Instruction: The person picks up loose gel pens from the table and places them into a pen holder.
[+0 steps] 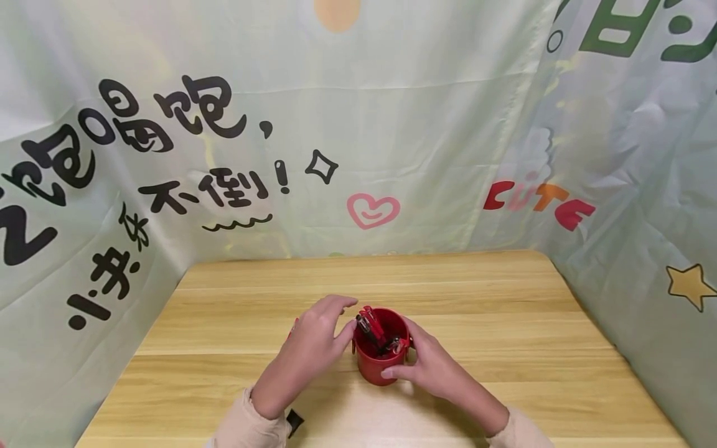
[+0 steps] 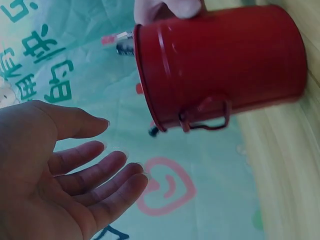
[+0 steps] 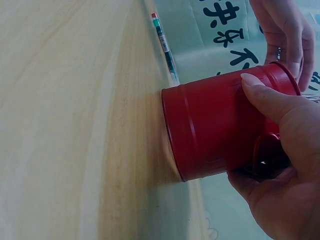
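A red metal bucket (image 1: 381, 367) with small side handles stands at the middle of the wooden table, holding several pens (image 1: 374, 328) in red and black. My right hand (image 1: 434, 364) grips it from the right, thumb across the front wall and fingers round the far side. Beside the rim on the left is my left hand (image 1: 313, 339), its fingers loosely bent and apart. In the left wrist view nothing lies between the left hand's thumb and fingers, and pen ends poke out past the bucket's rim.
A pen (image 3: 165, 47) with a red end and a green band lies on the table (image 1: 476, 298), mostly hidden behind my left hand in the head view. A small black piece (image 1: 294, 422) shows by the left sleeve. Printed cloth (image 1: 437, 137) hangs round the table's back and sides.
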`<action>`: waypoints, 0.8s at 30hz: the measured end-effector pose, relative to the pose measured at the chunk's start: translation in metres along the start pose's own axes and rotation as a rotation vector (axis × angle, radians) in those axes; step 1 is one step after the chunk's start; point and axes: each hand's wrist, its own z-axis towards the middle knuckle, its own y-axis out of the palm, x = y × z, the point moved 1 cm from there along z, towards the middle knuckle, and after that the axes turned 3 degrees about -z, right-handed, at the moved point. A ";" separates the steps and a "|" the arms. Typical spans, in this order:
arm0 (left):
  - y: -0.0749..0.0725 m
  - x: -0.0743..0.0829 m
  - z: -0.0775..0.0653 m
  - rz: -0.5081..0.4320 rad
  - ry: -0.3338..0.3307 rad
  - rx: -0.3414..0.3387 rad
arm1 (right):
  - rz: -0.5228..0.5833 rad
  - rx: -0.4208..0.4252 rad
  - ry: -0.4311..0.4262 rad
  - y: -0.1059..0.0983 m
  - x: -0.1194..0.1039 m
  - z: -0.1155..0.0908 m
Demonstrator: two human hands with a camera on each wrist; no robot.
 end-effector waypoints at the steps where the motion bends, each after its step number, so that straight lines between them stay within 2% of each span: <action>1: 0.000 -0.003 0.000 0.003 -0.008 0.002 | 0.000 0.000 -0.001 0.000 0.000 0.000; 13: 0.002 -0.035 -0.004 0.040 -0.131 -0.008 | 0.015 -0.010 0.028 0.001 0.001 0.000; 17: 0.003 -0.050 -0.006 0.060 -0.202 -0.039 | 0.021 -0.017 0.033 0.002 0.002 0.000; 24: 0.004 -0.073 -0.012 0.089 -0.289 -0.092 | 0.042 -0.022 0.020 0.002 0.001 0.001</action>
